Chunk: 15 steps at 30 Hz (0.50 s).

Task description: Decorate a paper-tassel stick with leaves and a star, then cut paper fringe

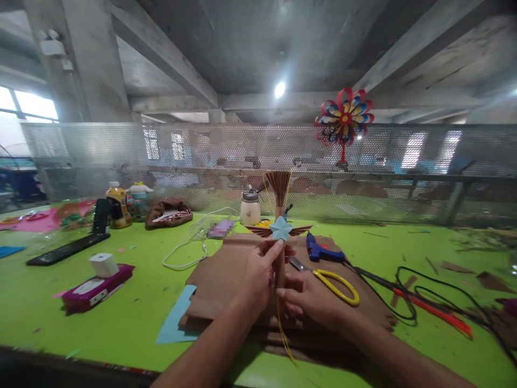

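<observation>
Held upright at centre

Held the brown paper craft [278, 186] upright, over brown paper sheets [228, 261]. Pinched its stem [280, 274] just under the blue star [281, 229] with the left hand [262, 267], at seven o'clock; closed the right hand [309, 299] around its lower end, thumb in front, at five. Had yellow-handled scissors [354, 297] just beside it at four, blue glue gun [323, 252] at three. Had room along the green table [145, 293] at eight; met the mesh screen [210, 186] at twelve.
</observation>
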Each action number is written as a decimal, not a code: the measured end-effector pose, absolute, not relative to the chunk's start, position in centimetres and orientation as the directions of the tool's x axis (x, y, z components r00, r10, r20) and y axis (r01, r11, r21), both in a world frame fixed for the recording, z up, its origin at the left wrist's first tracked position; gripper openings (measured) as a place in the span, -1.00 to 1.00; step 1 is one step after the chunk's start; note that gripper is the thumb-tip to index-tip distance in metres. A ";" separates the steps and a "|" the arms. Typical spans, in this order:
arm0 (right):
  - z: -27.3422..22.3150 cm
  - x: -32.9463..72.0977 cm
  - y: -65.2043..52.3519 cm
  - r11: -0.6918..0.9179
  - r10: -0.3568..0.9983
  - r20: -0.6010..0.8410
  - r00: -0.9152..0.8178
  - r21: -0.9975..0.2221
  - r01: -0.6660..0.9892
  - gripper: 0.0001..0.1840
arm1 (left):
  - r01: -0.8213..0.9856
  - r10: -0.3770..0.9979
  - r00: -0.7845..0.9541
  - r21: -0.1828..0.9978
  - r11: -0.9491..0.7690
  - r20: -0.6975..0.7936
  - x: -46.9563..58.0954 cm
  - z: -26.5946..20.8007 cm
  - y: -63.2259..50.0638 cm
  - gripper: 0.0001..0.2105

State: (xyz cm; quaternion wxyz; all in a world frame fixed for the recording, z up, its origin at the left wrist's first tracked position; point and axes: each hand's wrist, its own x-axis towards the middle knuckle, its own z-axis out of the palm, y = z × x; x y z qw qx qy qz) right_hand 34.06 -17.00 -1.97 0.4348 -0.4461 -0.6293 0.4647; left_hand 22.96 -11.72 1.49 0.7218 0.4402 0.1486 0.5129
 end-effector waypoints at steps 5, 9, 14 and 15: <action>-2.0 33.9 -17.1 0.125 0.974 0.094 -0.206 -0.981 0.146 -0.73 | -0.647 0.863 0.438 0.755 0.109 0.251 22.9 1.7 -11.6 -0.86; -2.0 33.9 -17.3 0.092 0.959 0.054 -0.278 -0.988 0.122 -0.71 | -0.669 0.867 0.434 0.732 0.128 0.245 22.7 2.4 -11.5 -0.86; -1.9 33.8 -17.6 0.075 0.939 0.033 -0.344 -0.991 0.110 -0.71 | -0.689 0.859 0.412 0.721 0.075 0.304 22.5 2.7 -11.2 -0.87; -1.9 33.8 -17.6 0.070 0.936 0.031 -0.349 -0.993 0.100 -0.71 | -0.690 0.858 0.409 0.721 0.068 0.310 22.4 2.7 -11.1 -0.87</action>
